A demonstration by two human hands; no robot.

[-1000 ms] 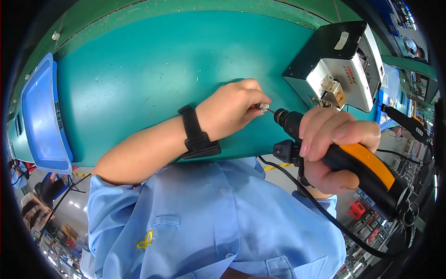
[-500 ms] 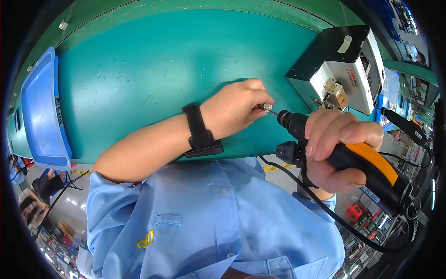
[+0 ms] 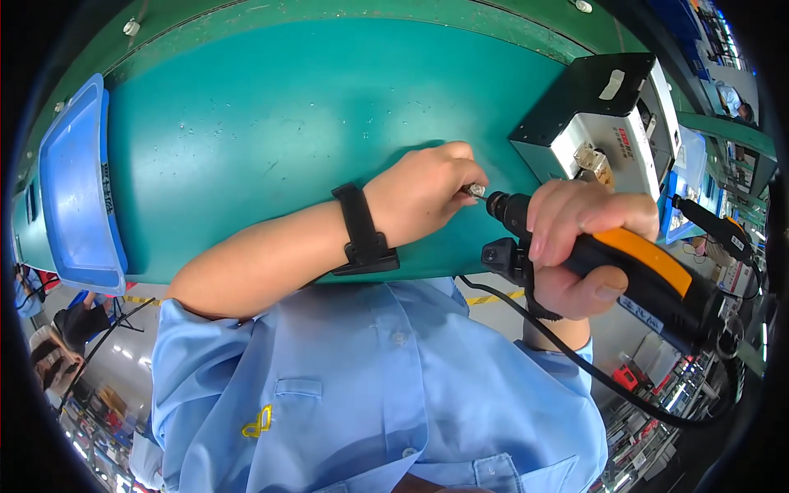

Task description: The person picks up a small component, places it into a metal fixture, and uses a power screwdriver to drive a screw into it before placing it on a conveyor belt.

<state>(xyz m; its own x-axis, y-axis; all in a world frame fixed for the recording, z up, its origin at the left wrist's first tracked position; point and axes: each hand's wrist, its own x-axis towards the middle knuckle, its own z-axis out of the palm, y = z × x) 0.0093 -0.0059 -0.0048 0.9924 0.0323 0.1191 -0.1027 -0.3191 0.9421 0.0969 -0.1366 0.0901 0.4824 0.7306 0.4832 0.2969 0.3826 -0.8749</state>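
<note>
My left hand [image 3: 426,191] pinches a small shiny metal part [image 3: 474,191] between thumb and fingers, over the green mat [image 3: 246,148]. Most of that part is hidden by the fingertips. Gripped in my right hand [image 3: 579,238] is a black and orange electric screwdriver [image 3: 649,259], held sideways with its tip pointing left. The tip meets the metal part; whether it sits in a screw is too small to tell. A black strap [image 3: 359,226] circles my left wrist, and a small black camera-like device [image 3: 500,256] sits at my right wrist.
A blue plastic tray [image 3: 117,238] stands at the left. Back right is a black and silver box-shaped machine [image 3: 588,111] with a metal fixture on its front. Another screwdriver [image 3: 715,226] hangs at the far right. A black cable [image 3: 608,386] loops below my right hand.
The screwdriver and my right hand have moved left, bringing the tip closer into the metal part. My left hand has shifted slightly, still pinching the part.
</note>
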